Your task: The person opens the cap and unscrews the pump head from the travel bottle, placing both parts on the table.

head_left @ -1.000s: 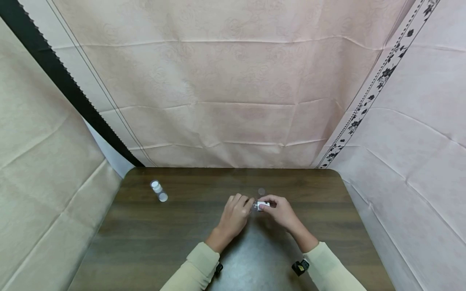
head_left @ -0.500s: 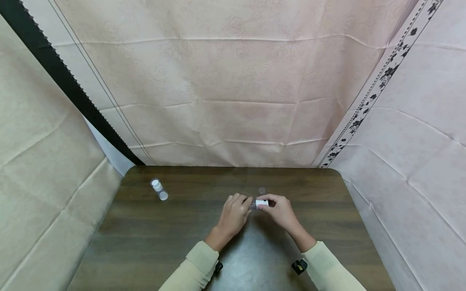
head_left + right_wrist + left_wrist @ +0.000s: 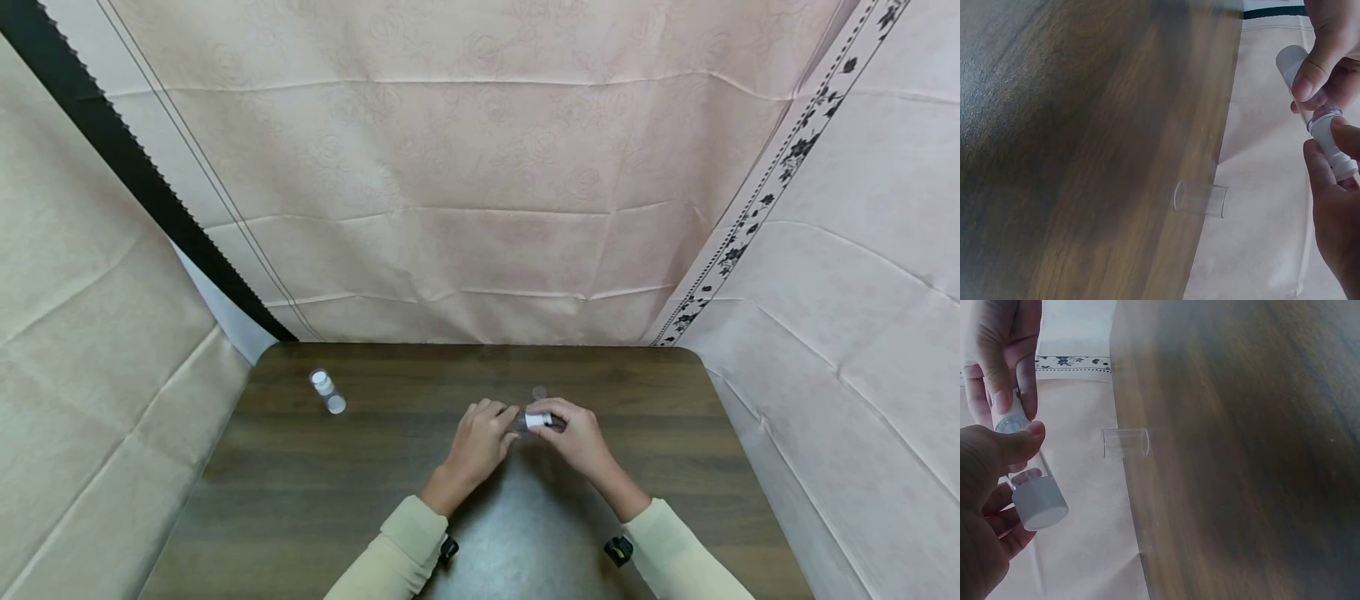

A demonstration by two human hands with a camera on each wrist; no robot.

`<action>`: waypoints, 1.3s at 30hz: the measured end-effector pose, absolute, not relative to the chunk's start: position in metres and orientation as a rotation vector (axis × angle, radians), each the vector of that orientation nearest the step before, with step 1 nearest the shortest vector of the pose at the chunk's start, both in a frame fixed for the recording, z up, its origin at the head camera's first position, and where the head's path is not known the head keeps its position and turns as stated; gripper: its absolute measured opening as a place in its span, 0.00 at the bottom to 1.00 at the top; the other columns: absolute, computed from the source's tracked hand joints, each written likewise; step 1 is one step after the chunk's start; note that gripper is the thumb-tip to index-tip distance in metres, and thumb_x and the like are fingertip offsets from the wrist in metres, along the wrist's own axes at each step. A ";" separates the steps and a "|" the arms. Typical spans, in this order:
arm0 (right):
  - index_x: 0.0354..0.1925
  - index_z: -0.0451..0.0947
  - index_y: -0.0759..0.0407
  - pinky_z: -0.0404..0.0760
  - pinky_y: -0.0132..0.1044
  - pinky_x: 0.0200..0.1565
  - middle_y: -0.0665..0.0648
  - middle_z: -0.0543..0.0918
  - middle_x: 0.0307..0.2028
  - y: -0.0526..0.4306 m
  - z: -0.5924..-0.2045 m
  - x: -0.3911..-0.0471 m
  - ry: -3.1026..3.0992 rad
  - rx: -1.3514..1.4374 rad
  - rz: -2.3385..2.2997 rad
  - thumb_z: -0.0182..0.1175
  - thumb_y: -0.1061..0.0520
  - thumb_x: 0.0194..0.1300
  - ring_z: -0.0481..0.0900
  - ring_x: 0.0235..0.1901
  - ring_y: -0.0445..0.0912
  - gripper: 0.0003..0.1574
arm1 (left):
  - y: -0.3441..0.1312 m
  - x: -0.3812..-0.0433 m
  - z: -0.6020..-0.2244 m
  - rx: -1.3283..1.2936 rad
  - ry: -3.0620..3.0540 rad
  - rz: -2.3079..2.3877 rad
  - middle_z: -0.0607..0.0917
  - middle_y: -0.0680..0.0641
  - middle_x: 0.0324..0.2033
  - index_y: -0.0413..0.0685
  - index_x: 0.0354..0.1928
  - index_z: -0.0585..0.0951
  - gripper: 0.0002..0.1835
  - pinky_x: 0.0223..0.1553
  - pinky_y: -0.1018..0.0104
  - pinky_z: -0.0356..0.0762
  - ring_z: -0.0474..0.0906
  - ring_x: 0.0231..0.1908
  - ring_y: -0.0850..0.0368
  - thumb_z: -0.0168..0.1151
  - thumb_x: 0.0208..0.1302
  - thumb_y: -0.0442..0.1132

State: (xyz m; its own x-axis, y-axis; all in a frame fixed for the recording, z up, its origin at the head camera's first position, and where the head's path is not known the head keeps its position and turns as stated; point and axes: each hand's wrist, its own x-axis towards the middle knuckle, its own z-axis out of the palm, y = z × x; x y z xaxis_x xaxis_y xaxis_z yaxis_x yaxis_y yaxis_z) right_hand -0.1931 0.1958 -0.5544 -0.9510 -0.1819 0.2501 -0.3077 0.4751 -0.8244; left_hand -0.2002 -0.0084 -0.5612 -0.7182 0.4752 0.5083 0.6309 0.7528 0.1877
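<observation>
Both hands meet over the dark wooden table (image 3: 360, 492), holding one small clear pump bottle with a white base (image 3: 1041, 503). My left hand (image 3: 480, 437) grips its transparent body, thumb across the side and fingers curled beneath. At the other end, my right hand (image 3: 573, 433) pinches the white pump top (image 3: 1330, 140) between thumb and fingers. The bottle lies roughly sideways between the hands, and fingers hide part of its body. Just beyond them on the table stands a clear cylindrical cap (image 3: 1200, 199), seen from above as a faint circle in the head view.
Toward the table's back left is a second clear bottle (image 3: 327, 392) with white ends. Pale cloth (image 3: 450, 208) hangs behind the table's far edge, and more cloth (image 3: 840, 350) hangs at the sides.
My right fingers and the white pump top have shifted slightly left and up, and the right thumb sits differently on it. The left hand stays nearly still; the cap and second bottle have not moved.
</observation>
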 end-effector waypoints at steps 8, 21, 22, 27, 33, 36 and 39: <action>0.46 0.89 0.51 0.87 0.35 0.42 0.51 0.88 0.51 0.195 -0.557 -0.193 -2.511 0.609 1.301 0.74 0.67 0.59 0.87 0.50 0.48 0.18 | -0.011 -0.200 -0.557 -0.818 -2.607 -0.588 0.90 0.50 0.44 0.49 0.53 0.88 0.19 0.43 0.62 0.80 0.83 0.43 0.56 0.77 0.61 0.45; 0.48 0.87 0.54 0.87 0.35 0.46 0.50 0.86 0.55 0.194 -0.566 -0.194 -2.430 0.743 1.314 0.71 0.68 0.61 0.86 0.53 0.47 0.17 | -0.013 -0.201 -0.558 -0.790 -2.645 -0.675 0.90 0.50 0.45 0.49 0.54 0.88 0.19 0.45 0.61 0.81 0.84 0.43 0.56 0.77 0.61 0.45; 0.48 0.87 0.55 0.87 0.35 0.45 0.50 0.85 0.55 0.194 -0.566 -0.194 -2.424 0.750 1.309 0.71 0.69 0.61 0.86 0.53 0.47 0.17 | -0.013 -0.201 -0.558 -0.788 -2.648 -0.678 0.90 0.50 0.45 0.49 0.54 0.88 0.20 0.45 0.61 0.82 0.84 0.44 0.56 0.76 0.61 0.45; 0.50 0.86 0.58 0.88 0.36 0.44 0.53 0.85 0.56 0.193 -0.567 -0.196 -2.382 0.798 1.278 0.71 0.70 0.61 0.86 0.52 0.50 0.19 | -0.013 -0.202 -0.558 -0.787 -2.639 -0.678 0.90 0.50 0.45 0.48 0.53 0.88 0.20 0.45 0.62 0.82 0.84 0.42 0.56 0.76 0.61 0.45; 0.55 0.85 0.58 0.86 0.41 0.51 0.55 0.82 0.62 0.194 -0.562 -0.194 -2.419 0.769 1.297 0.74 0.69 0.58 0.83 0.60 0.53 0.26 | -0.014 -0.203 -0.561 -0.799 -2.615 -0.616 0.90 0.49 0.43 0.48 0.52 0.88 0.20 0.43 0.63 0.81 0.84 0.41 0.56 0.78 0.59 0.46; 0.59 0.84 0.54 0.85 0.42 0.53 0.54 0.81 0.65 0.194 -0.556 -0.192 -2.480 0.678 1.319 0.75 0.66 0.57 0.81 0.62 0.52 0.30 | -0.014 -0.203 -0.562 -0.797 -2.607 -0.578 0.90 0.49 0.43 0.48 0.52 0.88 0.21 0.42 0.63 0.80 0.83 0.41 0.56 0.78 0.59 0.46; 0.62 0.82 0.50 0.84 0.41 0.54 0.51 0.80 0.66 0.195 -0.550 -0.190 -2.546 0.558 1.341 0.76 0.60 0.59 0.81 0.62 0.50 0.32 | -0.014 -0.202 -0.561 -0.797 -2.585 -0.552 0.90 0.49 0.43 0.47 0.52 0.88 0.21 0.42 0.63 0.80 0.83 0.42 0.55 0.79 0.58 0.46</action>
